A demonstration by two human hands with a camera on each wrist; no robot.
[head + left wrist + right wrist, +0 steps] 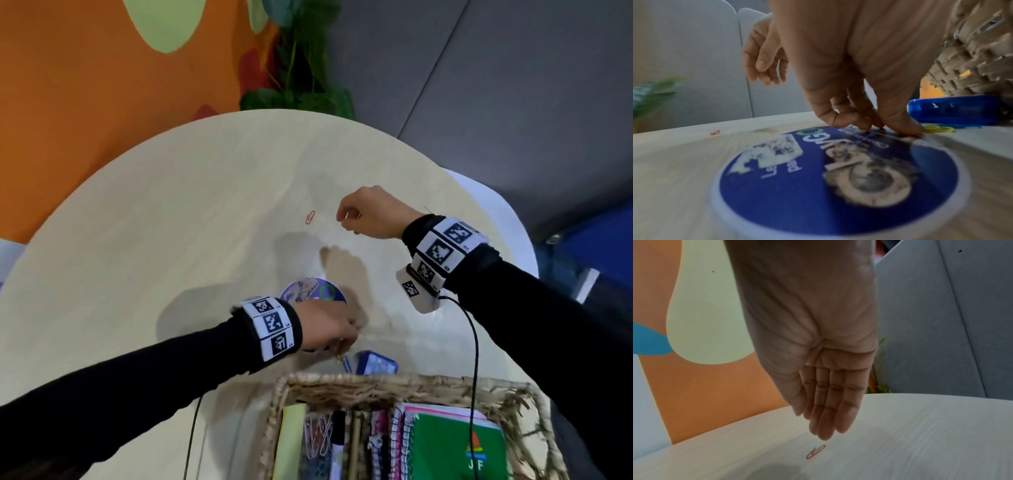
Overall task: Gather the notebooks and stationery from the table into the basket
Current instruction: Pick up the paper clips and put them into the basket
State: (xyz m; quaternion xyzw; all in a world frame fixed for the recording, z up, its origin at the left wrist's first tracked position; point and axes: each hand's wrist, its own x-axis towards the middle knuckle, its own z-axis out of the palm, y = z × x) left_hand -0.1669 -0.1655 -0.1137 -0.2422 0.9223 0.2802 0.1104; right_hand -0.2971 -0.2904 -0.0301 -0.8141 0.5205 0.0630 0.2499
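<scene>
Head view: right hand (368, 214) hovers loosely curled, holding nothing plainly visible, just right of a red wire paperclip (310, 217) on the pale round worktop (171, 222); the woven straw basket (342, 385) of notebooks sits near.

Left wrist view: left hand (849, 81) fingertips press down at the far edge of a round blue printed disc (828, 186).

Right wrist view: right fingers (830, 410) hang straight above the paperclip.

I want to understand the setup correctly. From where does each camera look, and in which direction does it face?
Head: above, facing down at the table, basket and both sleeved arms.
Left wrist: low, facing along the left hand to its fingertips on the round blue pad.
Right wrist: facing along the right hand to the red paper clip.
All three views show that clip; the left wrist view also shows the right hand.
</scene>
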